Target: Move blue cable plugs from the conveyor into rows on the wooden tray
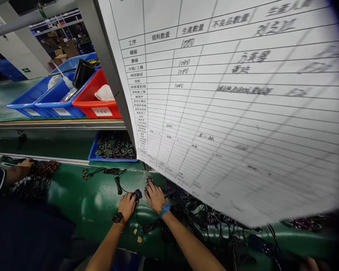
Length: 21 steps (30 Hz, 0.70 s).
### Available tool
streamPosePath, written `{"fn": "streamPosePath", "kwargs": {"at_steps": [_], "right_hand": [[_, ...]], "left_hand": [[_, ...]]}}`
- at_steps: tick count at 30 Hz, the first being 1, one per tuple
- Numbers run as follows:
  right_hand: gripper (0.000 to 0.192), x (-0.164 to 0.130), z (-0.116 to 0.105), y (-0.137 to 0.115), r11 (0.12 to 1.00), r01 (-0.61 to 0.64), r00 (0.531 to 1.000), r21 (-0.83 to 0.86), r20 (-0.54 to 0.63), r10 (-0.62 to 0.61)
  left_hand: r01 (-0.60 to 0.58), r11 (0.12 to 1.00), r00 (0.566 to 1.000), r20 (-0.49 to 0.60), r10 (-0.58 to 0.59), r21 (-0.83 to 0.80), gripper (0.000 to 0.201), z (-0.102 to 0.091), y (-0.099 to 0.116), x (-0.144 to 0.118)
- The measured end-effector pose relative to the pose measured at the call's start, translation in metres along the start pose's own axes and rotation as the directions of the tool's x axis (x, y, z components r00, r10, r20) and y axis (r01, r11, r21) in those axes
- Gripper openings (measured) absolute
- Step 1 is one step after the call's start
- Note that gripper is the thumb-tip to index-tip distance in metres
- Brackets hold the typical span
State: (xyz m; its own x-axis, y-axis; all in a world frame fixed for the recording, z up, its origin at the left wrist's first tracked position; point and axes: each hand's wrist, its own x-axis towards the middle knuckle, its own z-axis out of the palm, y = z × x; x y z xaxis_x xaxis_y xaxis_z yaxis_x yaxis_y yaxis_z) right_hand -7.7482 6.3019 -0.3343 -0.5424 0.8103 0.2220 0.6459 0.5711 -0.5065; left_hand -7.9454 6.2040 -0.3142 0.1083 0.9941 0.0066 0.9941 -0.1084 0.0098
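My left hand (127, 206), with a watch on its wrist, pinches a small dark round wired part (138, 194) just above the green bench mat (101, 199). A black cable hangs down from that part. Beside it, my right hand (156, 196), with a blue band on the wrist, has its fingers closed on a small round circuit board (147, 190). Another small round board (149, 179) lies just beyond its fingertips. A coiled black cable (118, 185) with two small round ends rests on the mat to the left.
A large printed sheet (197, 113) hangs close in front, hiding much of the right side. Under the shelf stands a blue tray (113, 159) of boards. Blue bins (48, 107) and a red bin (83, 101) sit above. Cabled boards (186, 210) pile up rightward. A co-worker's hand (25, 165) is at left.
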Motion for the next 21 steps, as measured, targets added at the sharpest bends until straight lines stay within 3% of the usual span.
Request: {"fn": "streamPosePath", "kwargs": {"at_steps": [5, 9, 12, 15, 18, 21], "right_hand": [[0.023, -0.002, 0.002, -0.01, 0.989, 0.122, 0.981, -0.081, 0.161, -0.108], [0.023, 0.004, 0.001, -0.014, 0.991, 0.136, 0.968, -0.015, 0.217, -0.13], [0.022, 0.005, 0.0, -0.016, 0.994, 0.108, 0.977, 0.016, 0.184, -0.109], [0.02, -0.001, 0.001, -0.024, 0.995, 0.057, 0.989, 0.08, 0.129, -0.067], [0.019, -0.011, 0.001, -0.038, 0.982, -0.024, 0.998, 0.189, 0.055, 0.014], [0.017, -0.015, -0.003, -0.054, 0.932, -0.119, 0.99, 0.343, -0.033, 0.138]], "left_hand": [[0.013, 0.999, 1.0, -0.024, -0.012, 0.034, 0.023, -0.01, -0.005, -0.031], [0.059, 0.998, 0.996, -0.062, -0.058, 0.028, 0.025, -0.014, -0.006, -0.066], [0.191, 0.98, 0.977, -0.088, -0.195, -0.05, 0.03, -0.012, -0.004, -0.099], [0.263, 0.952, 0.935, -0.202, -0.291, -0.154, 0.033, -0.015, 0.004, -0.131], [0.307, 0.931, 0.868, -0.343, -0.358, -0.195, 0.032, -0.034, 0.017, -0.152], [0.288, 0.93, 0.83, -0.426, -0.362, -0.229, 0.029, -0.066, 0.03, -0.161]]}}
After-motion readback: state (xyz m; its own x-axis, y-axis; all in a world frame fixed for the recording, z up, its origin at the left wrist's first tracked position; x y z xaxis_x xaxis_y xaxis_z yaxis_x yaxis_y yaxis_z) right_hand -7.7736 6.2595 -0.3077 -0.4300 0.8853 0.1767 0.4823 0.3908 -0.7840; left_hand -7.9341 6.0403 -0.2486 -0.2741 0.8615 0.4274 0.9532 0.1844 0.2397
